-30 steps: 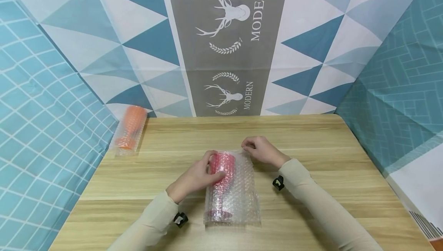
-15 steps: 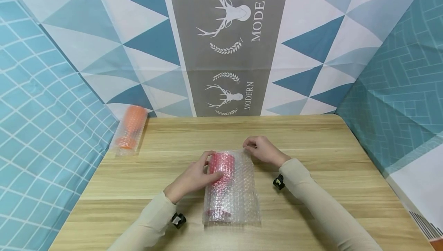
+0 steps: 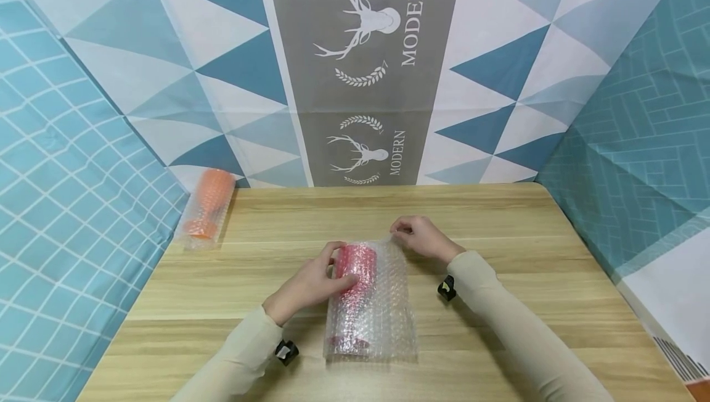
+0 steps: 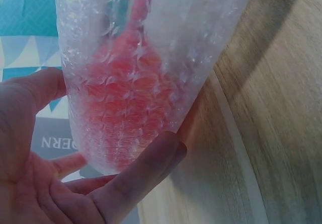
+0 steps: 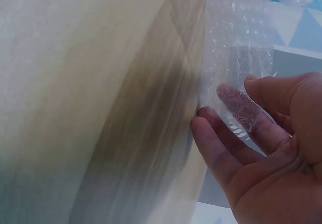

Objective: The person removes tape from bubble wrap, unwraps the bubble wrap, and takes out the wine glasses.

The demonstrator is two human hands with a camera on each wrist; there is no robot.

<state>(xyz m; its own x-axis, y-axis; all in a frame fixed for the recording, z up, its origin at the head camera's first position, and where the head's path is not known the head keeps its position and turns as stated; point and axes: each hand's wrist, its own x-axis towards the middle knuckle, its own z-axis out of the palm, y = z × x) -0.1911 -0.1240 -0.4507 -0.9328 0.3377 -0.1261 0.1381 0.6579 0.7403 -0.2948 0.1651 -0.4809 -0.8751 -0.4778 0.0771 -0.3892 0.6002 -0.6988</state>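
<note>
A pink goblet (image 3: 357,263), showing through clear bubble wrap (image 3: 392,303), lies on its side near the middle of the table. In the left wrist view its pink bowl (image 4: 126,93) and stem show through the bubbles. My left hand (image 3: 307,285) grips the wrapped goblet around its bowl end, thumb on top and fingers at the far left side. At the far right corner of the wrap, my right hand (image 3: 424,238) pinches the loose film between thumb and fingers. In the right wrist view some fingers show through the film (image 5: 239,48).
An orange goblet-shaped item (image 3: 213,195) in bubble wrap lies at the table's back left corner. Patterned cloth walls (image 3: 360,81) enclose the back and both sides of the wooden table (image 3: 499,328). A black wrist camera (image 3: 446,289) hangs below the right sleeve.
My left hand and the wrapped goblet have shifted slightly left. My right hand has moved a little to the right, still holding the corner of the bubble wrap.
</note>
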